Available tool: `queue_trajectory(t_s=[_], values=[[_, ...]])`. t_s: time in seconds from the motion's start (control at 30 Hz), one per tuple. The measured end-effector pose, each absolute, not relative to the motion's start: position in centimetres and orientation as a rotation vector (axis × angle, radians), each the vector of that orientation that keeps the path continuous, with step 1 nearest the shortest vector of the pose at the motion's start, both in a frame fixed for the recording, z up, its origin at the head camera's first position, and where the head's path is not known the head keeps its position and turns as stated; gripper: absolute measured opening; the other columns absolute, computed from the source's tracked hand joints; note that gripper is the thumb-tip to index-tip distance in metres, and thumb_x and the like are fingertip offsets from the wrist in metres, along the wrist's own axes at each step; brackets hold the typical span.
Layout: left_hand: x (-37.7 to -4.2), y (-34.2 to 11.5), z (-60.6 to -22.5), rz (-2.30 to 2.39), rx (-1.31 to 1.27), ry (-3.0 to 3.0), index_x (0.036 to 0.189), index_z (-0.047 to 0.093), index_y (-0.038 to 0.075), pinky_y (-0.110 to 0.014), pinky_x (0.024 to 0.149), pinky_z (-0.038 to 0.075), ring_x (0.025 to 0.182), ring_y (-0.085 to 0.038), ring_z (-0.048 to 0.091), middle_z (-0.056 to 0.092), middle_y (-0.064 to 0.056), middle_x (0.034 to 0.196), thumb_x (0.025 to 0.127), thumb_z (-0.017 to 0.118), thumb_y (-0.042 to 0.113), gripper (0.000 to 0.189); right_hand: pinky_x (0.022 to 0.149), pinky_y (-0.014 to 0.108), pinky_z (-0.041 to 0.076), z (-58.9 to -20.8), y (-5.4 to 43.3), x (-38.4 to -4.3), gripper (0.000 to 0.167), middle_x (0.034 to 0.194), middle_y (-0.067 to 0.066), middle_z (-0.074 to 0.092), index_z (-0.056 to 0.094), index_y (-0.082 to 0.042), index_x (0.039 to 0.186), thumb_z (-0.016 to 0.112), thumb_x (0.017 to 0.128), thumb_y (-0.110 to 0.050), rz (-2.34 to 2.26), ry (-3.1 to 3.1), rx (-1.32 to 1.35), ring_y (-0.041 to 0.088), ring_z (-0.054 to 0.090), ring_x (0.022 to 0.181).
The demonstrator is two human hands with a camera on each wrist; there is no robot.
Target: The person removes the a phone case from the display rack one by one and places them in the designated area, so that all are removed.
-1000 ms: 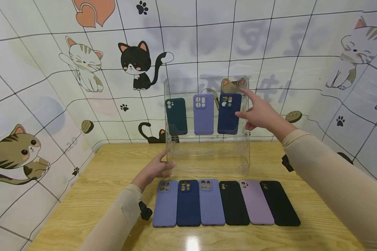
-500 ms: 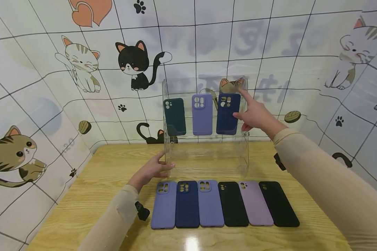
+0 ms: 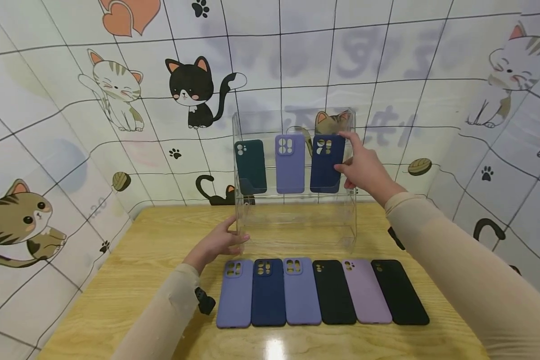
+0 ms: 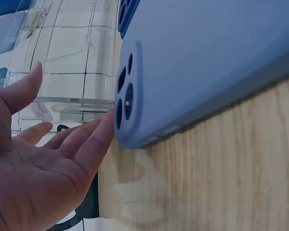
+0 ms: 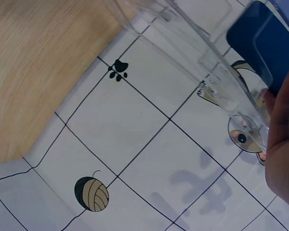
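right hand [image 3: 364, 170] pinches the navy case [image 3: 325, 167] on the clear stand [image 3: 297, 218], right of centre; left hand [image 3: 218, 245], fingers extended, apparently touches its lower left side. six cases [image 3: 302, 292] lie lower centre on a wood-grain table [image 3: 121, 272]; cat-printed wall [image 3: 279, 60] fills the top.

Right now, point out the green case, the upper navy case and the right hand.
Green case [image 3: 251, 166]: head view, middle of its back.
Upper navy case [image 3: 325, 167]: head view, middle of its back.
Right hand [image 3: 364, 168]: head view, middle of the visible hand.
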State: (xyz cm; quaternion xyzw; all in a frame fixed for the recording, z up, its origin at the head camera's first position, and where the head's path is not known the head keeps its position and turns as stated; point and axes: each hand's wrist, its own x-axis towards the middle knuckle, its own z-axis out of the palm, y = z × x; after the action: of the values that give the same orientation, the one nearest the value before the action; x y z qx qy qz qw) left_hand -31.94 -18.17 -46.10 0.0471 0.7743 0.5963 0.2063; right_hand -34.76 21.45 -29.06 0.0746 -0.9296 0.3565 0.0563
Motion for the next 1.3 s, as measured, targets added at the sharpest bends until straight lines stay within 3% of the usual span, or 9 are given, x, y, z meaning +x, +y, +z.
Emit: queue_trajectory(t_s=[0.2, 0.83, 1.3], values=[[-31.9, -18.1, -45.9, 1.675, 0.118, 2.162, 0.173, 0.012, 0.022, -0.05, 0.103, 0.061, 0.14, -0.046, 0.059, 0.043, -0.034, 0.162, 0.105, 0.07, 0.02, 0.09, 0.058, 0.039, 0.056, -30.3, 21.5, -35.1, 0.09, 0.118, 0.029, 0.076, 0.008, -0.038, 0.171, 0.065, 0.107, -0.01, 1.012, -2.73, 0.261, 0.025, 0.069, 0.058], [-31.6, -18.2, -46.2, 1.693, 0.074, 2.162, 0.173, 0.017, 0.027, -0.046, 0.1, 0.062, 0.136, -0.043, 0.062, 0.043, -0.031, 0.163, 0.104, 0.072, 0.023, 0.088, 0.062, 0.04, 0.056, -31.0, 21.5, -35.2, 0.087, 0.115, 0.025, 0.076, 0.015, -0.042, 0.17, 0.066, 0.106, -0.011, 0.956, -2.67, 0.274, 0.025, 0.07, 0.061], [-31.3, -17.9, -46.5, 1.698, 0.063, 2.179, 0.173, 0.018, 0.023, -0.048, 0.103, 0.061, 0.139, -0.044, 0.061, 0.043, -0.032, 0.163, 0.105, 0.071, 0.023, 0.087, 0.059, 0.04, 0.051, -31.7, 21.6, -35.3, 0.087, 0.113, 0.025, 0.077, 0.019, -0.04, 0.17, 0.066, 0.105, -0.007, 0.925, -2.641, 0.27, 0.024, 0.068, 0.058]])
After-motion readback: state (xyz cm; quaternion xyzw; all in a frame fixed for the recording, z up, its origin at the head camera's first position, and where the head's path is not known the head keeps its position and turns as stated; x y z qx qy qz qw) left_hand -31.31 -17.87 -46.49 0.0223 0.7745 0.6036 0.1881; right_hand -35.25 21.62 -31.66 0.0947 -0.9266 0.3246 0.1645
